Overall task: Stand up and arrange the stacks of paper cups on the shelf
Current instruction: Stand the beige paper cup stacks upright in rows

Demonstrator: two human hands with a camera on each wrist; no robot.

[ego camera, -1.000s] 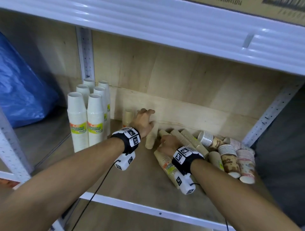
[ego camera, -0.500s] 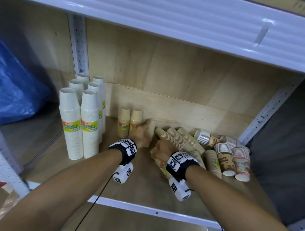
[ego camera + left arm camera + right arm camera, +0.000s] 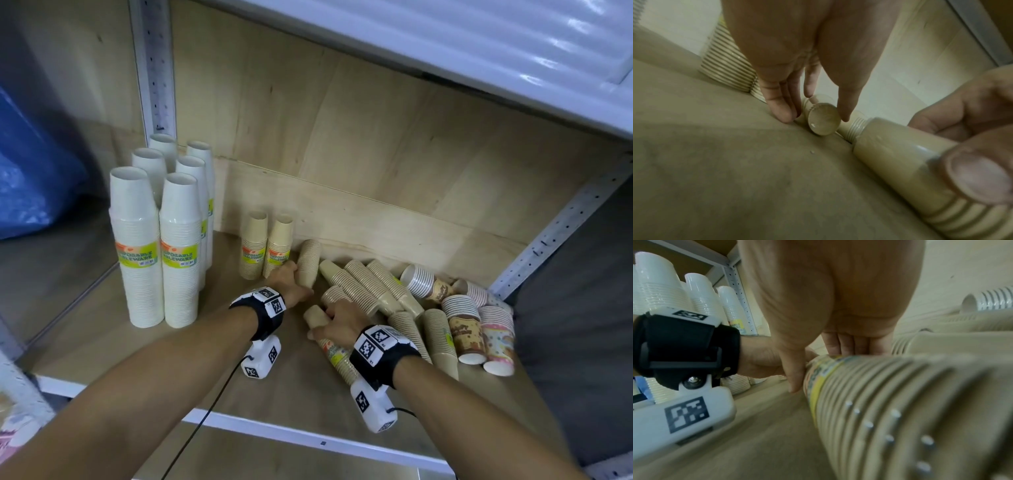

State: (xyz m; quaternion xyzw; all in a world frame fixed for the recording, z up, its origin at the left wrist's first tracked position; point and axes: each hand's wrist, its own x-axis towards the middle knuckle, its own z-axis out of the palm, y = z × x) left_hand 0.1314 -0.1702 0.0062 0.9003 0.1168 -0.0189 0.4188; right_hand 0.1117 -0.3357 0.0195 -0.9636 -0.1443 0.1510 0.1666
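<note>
Beige paper-cup stacks lie tumbled on the wooden shelf board point(image 3: 212, 370). The left hand point(image 3: 291, 277) pinches a leaning beige ribbed cup stack point(image 3: 308, 262) — seemingly at its base; the right hand point(image 3: 339, 323) grips a fallen labelled beige cup stack point(image 3: 337, 356). Best tipped upright by their bases beside the two standing beige stacks point(image 3: 267, 246). Tall white cup stacks point(image 3: 157, 250) read "DISPOSABLE TABLEWARE".

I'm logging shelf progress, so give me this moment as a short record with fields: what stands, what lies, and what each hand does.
standing: six white cup stacks; two tan cup stacks
lying: tan stacks and patterned stacks, right side of the shelf
left hand: fingers around a lying tan stack at its end
right hand: grips a labelled tan stack lying on the shelf
</note>
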